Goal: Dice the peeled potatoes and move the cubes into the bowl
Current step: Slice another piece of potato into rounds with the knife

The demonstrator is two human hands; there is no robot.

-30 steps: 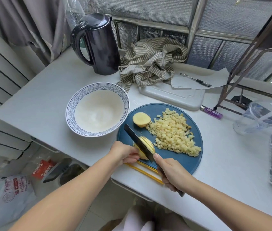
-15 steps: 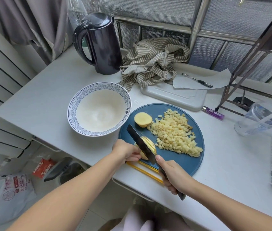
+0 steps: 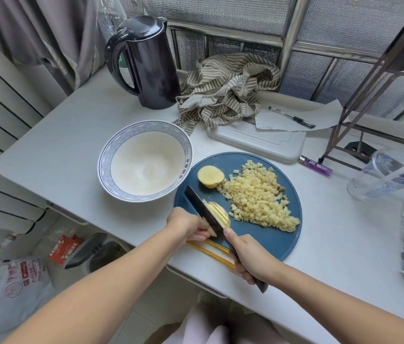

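Gripping knife point(image 3: 202, 209) with right hand point(image 3: 250, 256), holding potato point(image 3: 218, 213) with left hand point(image 3: 188, 224) beside bowl point(image 3: 104, 165); one slice further, dicing not done.

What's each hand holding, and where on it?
Right hand grips the knife by its handle; left hand holds the sliced potato half at its near end.

nothing is legible: the marks on the bowl point(image 3: 187, 167), lighter point(image 3: 316, 166) and floor bag point(image 3: 20, 279) are too blurred.
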